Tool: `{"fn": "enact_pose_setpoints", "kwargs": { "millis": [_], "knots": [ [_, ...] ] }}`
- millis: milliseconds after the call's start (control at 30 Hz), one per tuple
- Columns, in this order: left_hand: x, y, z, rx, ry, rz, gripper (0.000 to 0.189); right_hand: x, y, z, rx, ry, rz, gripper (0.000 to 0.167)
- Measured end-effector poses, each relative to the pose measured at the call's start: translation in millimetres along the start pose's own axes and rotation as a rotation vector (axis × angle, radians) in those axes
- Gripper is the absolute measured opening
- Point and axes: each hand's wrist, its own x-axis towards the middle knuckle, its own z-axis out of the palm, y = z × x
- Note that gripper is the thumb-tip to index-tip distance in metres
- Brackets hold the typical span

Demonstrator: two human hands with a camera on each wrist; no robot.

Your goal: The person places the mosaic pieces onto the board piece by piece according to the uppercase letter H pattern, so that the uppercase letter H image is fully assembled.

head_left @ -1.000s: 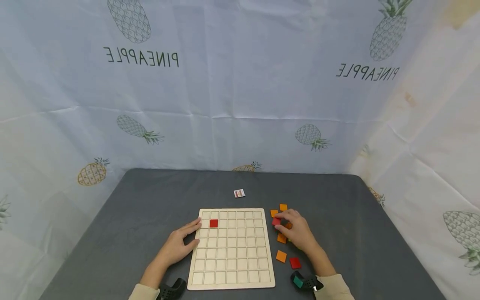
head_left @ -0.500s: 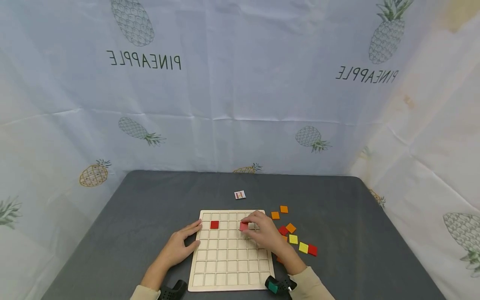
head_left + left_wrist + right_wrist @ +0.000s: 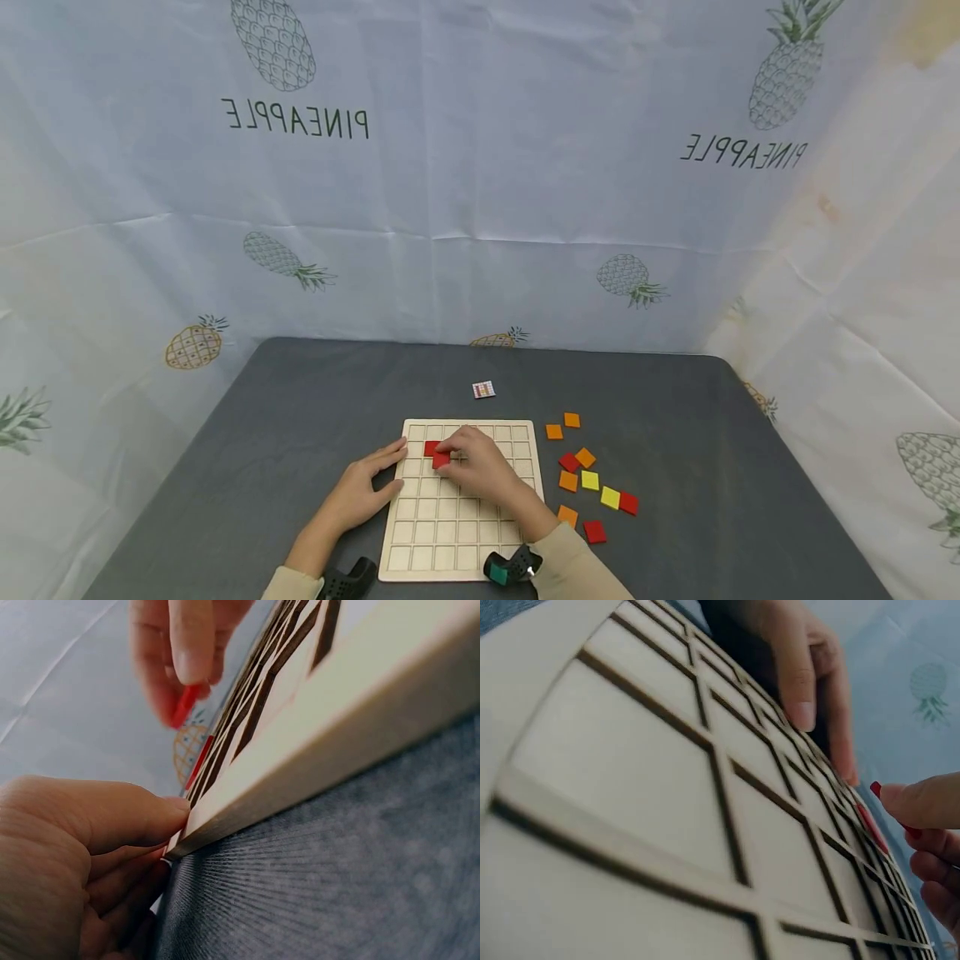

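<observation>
Over the upper left of a pale wooden grid board (image 3: 423,533), my right hand (image 3: 480,467) pinches a red square tile (image 3: 441,461) between thumb and fingers. Another red tile (image 3: 431,447) lies in a cell just behind it, partly overlapped in the head view. The left wrist view shows the pinched tile tilted and raised above the board surface, close to the one lying in its cell. My left hand (image 3: 360,496) rests against the board's left edge, fingers extended, its thumb (image 3: 161,814) touching the rim.
Right of the board lie several loose tiles: orange (image 3: 568,482), yellow (image 3: 590,481) and red (image 3: 595,532). A small printed card (image 3: 483,389) lies behind the board on the dark grey table (image 3: 337,392). A pineapple-print curtain (image 3: 480,167) hangs behind.
My right hand has carried a red tile from the loose tiles at the right, leftward across the board to beside the placed red tile. The left hand stays at the board's edge.
</observation>
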Motion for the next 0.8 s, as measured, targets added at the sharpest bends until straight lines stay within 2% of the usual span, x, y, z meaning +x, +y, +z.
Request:
{"fn": "enact_pose_setpoints", "kwargs": {
  "millis": [133,333,600,800],
  "knots": [
    [-0.1,-0.2,-0.1,-0.003,0.002,0.006,0.049,3.1,-2.5,9.6,-0.074,-0.018,0.010,0.021],
    [-0.4,-0.4,-0.2,-0.002,0.004,0.008,0.049,5.5,-3.4,18.1,-0.147,-0.005,-0.026,0.019],
    [-1.4,2.3,-0.4,-0.004,0.030,0.028,0.047,5.1,-6.3,20.7,-0.166,-0.017,-0.018,0.021],
    [-1.3,2.2,0.8,-0.006,0.022,0.018,0.048,4.2,-5.5,19.7,-0.150,-0.021,-0.001,0.023]
  ]
}}
